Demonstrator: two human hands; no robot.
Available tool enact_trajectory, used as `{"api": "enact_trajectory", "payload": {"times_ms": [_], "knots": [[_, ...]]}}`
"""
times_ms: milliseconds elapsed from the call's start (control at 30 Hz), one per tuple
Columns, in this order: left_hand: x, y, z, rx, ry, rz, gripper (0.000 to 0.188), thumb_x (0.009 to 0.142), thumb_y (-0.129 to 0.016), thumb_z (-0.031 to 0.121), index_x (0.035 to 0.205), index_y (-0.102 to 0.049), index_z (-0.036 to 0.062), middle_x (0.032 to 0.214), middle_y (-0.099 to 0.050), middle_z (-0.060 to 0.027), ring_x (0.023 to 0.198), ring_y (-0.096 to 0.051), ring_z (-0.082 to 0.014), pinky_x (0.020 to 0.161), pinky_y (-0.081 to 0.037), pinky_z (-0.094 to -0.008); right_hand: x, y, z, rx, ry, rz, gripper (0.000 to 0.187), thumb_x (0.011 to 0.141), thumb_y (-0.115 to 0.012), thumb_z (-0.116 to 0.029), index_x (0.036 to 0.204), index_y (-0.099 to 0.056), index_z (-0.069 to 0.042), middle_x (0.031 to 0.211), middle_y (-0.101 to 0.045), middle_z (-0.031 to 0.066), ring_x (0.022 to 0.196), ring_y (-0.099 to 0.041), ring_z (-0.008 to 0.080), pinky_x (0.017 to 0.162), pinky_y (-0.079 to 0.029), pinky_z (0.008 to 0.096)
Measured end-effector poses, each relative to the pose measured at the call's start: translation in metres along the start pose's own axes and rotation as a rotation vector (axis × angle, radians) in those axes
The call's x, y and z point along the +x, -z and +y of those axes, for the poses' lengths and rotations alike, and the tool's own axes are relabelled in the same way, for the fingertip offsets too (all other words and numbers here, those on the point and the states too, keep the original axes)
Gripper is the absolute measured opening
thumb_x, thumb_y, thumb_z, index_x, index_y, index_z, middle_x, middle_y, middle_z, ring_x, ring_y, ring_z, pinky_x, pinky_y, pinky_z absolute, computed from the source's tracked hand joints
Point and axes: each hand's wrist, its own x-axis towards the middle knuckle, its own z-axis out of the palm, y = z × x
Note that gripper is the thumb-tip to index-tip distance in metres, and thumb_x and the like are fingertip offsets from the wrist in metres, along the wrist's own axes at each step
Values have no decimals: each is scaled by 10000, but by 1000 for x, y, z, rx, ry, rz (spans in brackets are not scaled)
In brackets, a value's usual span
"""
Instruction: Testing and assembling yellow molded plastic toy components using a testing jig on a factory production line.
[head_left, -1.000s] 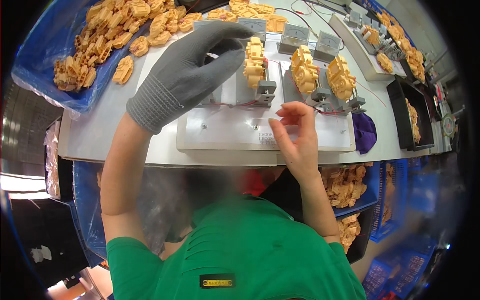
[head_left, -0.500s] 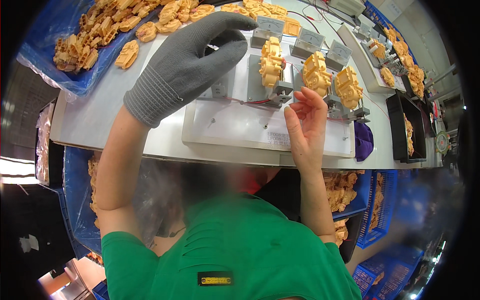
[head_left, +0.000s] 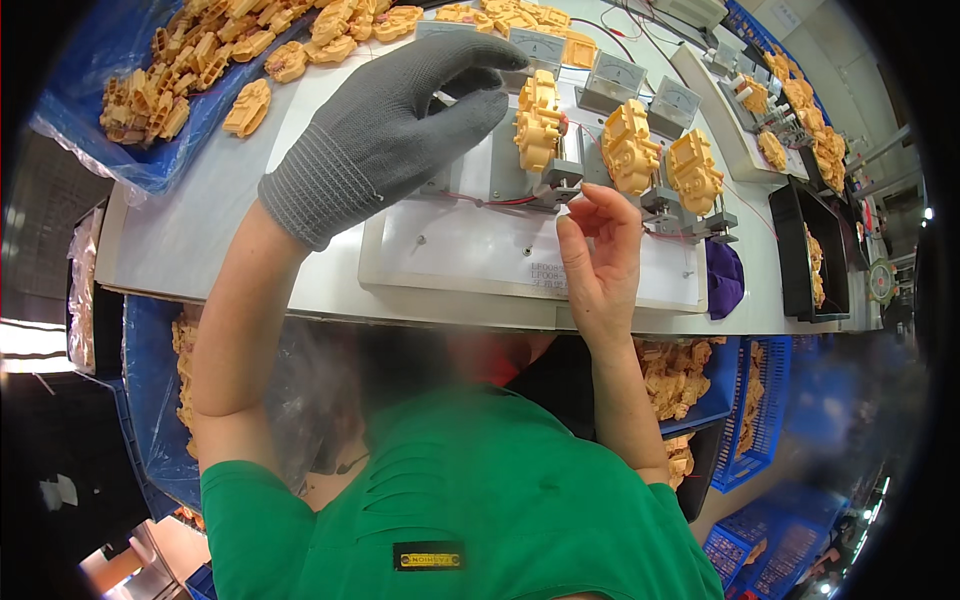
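My left hand [head_left: 400, 130], in a grey knitted glove, reaches over the left part of the white fixture board [head_left: 450, 250]. Its thumb and fingers are apart with nothing visible between them. Just right of the fingertips, a yellow-orange plastic gearbox-like part [head_left: 538, 125] stands upright in a grey metal holder. My bare right hand [head_left: 605, 255] is close to the small metal clamp [head_left: 562, 175] below that part, fingers loosely bent and thumb apart, holding nothing visible. Two similar parts, a middle one [head_left: 630, 150] and a right one [head_left: 694, 172], stand in further holders.
Analog meters [head_left: 612, 78] stand behind the holders, with thin wires around them. At the left is a blue lined bin [head_left: 190, 150] of yellow parts; loose parts [head_left: 247, 108] lie beside it. A purple cloth [head_left: 725, 280] and a black tray [head_left: 795, 250] lie on the right.
My gloved left hand has shifted a little right, toward the leftmost upright part. My right hand has moved slightly left, nearer the first clamp.
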Motion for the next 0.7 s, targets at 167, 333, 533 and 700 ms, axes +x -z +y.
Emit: {"api": "enact_trajectory", "payload": {"times_ms": [167,333,533,700], "knots": [[8,-7,4,81,-40,-67,370,921,-637,162,1272,-575,65,1161,-634,-57,1103,-590,-149,931,-487,-305,4,-1,-1,-49,26,1,410,853,-678,-35,1235,-532,-55,1030,-554,48,899,-543,143,815,-457,276],[26,-24,-7,552,-247,-171,570,768,-676,57,1311,-530,150,1284,-558,-74,1124,-568,-278,933,-484,-384,8,-3,-10,-95,-18,-52,422,840,-693,-46,1234,-547,-74,1061,-595,56,918,-575,157,812,-463,290],[69,-50,-33,794,-532,-252,497,662,-686,-18,1128,-596,132,1188,-578,-66,1139,-545,-296,876,-494,-401,8,7,-8,57,40,-60,314,823,-727,-81,1109,-600,-58,977,-630,50,847,-596,145,774,-479,284],[78,-49,-18,828,-676,-379,358,616,-657,-13,953,-574,73,1021,-587,-90,1032,-564,-311,822,-480,-403,7,11,-10,32,88,-117,307,800,-742,-97,1073,-607,-58,971,-614,41,825,-575,147,762,-482,287]]}}
